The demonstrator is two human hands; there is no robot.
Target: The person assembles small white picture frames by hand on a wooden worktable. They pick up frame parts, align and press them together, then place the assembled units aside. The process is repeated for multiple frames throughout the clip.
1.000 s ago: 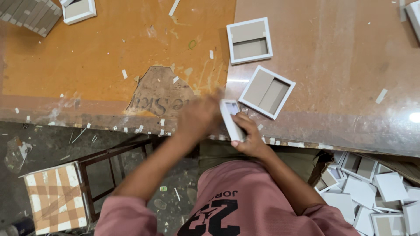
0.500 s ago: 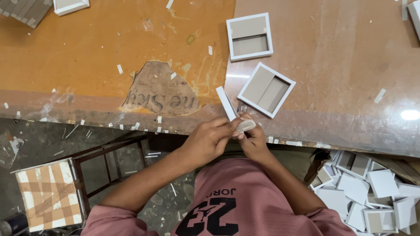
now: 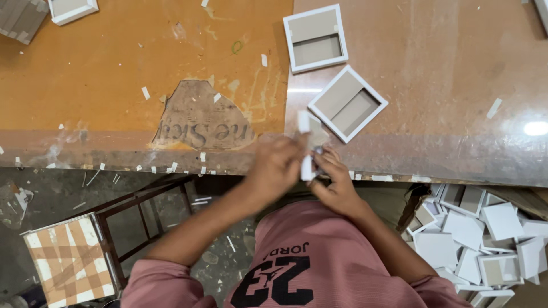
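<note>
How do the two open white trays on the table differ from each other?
The far tray lies nearly square to the table edge; the near tray is turned like a diamond. The near tray lies close to the hands, just beyond the right hand; the far tray lies farther up the table. Both are square, white-rimmed, with a stepped grey-brown inside.

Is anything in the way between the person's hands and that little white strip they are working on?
No: both the left hand and right hand already grip the white strip directly at the table edge.
</note>
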